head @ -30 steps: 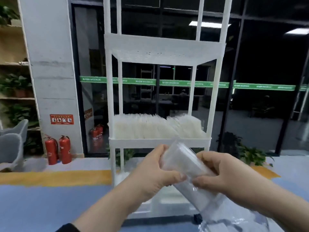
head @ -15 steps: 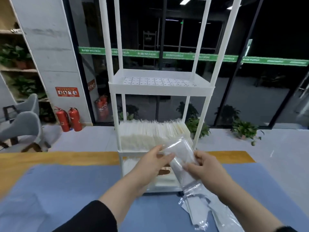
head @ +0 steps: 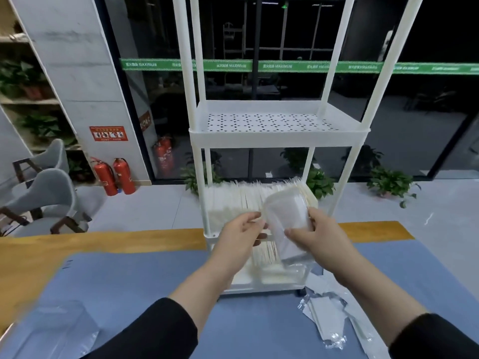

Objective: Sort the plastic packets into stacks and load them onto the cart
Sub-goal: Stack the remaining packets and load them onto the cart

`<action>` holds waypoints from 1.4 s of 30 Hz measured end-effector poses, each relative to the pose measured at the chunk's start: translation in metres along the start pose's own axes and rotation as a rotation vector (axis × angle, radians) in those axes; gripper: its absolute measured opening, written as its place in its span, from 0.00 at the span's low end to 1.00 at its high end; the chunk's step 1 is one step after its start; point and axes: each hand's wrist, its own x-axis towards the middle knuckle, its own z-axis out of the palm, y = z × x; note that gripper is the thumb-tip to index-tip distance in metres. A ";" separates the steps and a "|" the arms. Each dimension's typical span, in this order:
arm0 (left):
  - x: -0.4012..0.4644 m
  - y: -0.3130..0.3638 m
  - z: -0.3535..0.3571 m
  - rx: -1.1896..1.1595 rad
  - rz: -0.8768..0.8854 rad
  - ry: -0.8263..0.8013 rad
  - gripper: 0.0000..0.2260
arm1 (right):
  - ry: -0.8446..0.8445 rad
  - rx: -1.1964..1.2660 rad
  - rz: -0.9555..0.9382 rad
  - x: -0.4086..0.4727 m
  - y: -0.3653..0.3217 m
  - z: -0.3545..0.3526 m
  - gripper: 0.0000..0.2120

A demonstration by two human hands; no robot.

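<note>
In the head view, both hands are raised in front of a white tiered cart [head: 278, 137] that stands at the far edge of a table covered with a blue mat [head: 145, 286]. Between them they hold a stack of clear plastic packets [head: 285, 218], tilted so its top leans away from the person. The left hand [head: 239, 239] pinches the stack's left edge with its fingertips; the right hand [head: 320, 237] grips the right side, thumb across the front and fingers curled behind. The held stack is in the air just in front of the cart's middle shelf, where a row of white packets [head: 233, 200] stands upright on edge, filling the shelf from side to side. More packets [head: 264, 252] stand in the tier below, partly hidden by the hands. The perforated shelf above holds nothing visible. On the mat to the right of the arms lies a loose pile of packets [head: 326, 320], some overlapping. A clear plastic bag [head: 54, 330] lies blurred at the mat's near left corner. Two red fire extinguishers [head: 114, 176] stand against the grey pillar at left, near two grey chairs [head: 44, 193].
</note>
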 end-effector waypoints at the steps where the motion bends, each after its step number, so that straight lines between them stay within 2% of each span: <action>1: 0.006 0.003 -0.005 0.008 0.012 0.034 0.10 | 0.025 -0.002 0.003 0.006 -0.005 0.000 0.21; 5: 0.016 0.008 -0.012 -0.012 0.013 0.118 0.13 | 0.117 -0.053 -0.010 0.024 -0.023 0.007 0.20; 8: 0.016 0.013 -0.007 -0.023 0.021 0.164 0.13 | 0.189 -0.263 -0.037 0.031 -0.035 0.020 0.15; 10: 0.018 0.019 0.000 -0.228 -0.086 0.083 0.14 | 0.218 -0.406 -0.110 0.032 -0.042 0.032 0.12; 12: 0.019 0.024 0.004 -0.433 -0.215 0.005 0.18 | 0.203 -0.444 -0.200 0.030 -0.044 0.045 0.14; 14: 0.022 0.025 0.006 -0.533 -0.280 -0.001 0.21 | 0.138 -0.448 -0.270 0.028 -0.040 0.056 0.11; 15: 0.024 0.025 0.005 -0.575 -0.295 -0.006 0.24 | 0.088 -0.441 -0.293 0.027 -0.037 0.059 0.13; 18: 0.029 0.026 0.006 -0.674 -0.349 -0.052 0.32 | -0.049 -0.420 -0.291 0.025 -0.025 0.057 0.32; 20: 0.033 0.023 0.008 -0.676 -0.373 -0.051 0.31 | -0.085 -0.392 -0.278 0.026 -0.018 0.055 0.35; 23: 0.036 0.021 0.017 -0.646 -0.384 0.017 0.30 | -0.069 -0.366 -0.269 0.030 -0.009 0.055 0.27; 25: 0.035 0.023 0.025 -0.640 -0.362 0.035 0.34 | -0.015 -0.381 -0.289 0.033 -0.006 0.054 0.22; 28: 0.029 0.032 0.036 -0.575 -0.325 0.026 0.41 | 0.031 -0.442 -0.384 0.036 -0.007 0.052 0.20; 30: 0.031 0.035 0.038 -0.462 -0.319 0.070 0.36 | -0.013 -0.448 -0.453 0.038 -0.008 0.050 0.22; 32: 0.037 0.034 0.034 -0.399 -0.346 0.165 0.25 | -0.127 -0.398 -0.463 0.039 -0.010 0.046 0.23; 34: 0.041 0.034 0.028 -0.367 -0.414 0.214 0.17 | -0.258 -0.379 -0.470 0.042 -0.007 0.041 0.24; 36: 0.043 0.032 0.019 -0.358 -0.452 0.234 0.14 | -0.360 -0.383 -0.503 0.046 -0.002 0.034 0.24; 38: 0.047 0.025 0.011 -0.371 -0.457 0.267 0.16 | -0.431 -0.277 -0.474 0.054 0.003 0.024 0.24; 40: 0.050 0.018 0.004 -0.342 -0.438 0.318 0.21 | -0.371 -0.198 -0.403 0.066 0.006 0.015 0.21; 42: 0.052 0.015 -0.002 -0.305 -0.404 0.370 0.19 | -0.163 -0.327 -0.413 0.082 0.009 0.009 0.18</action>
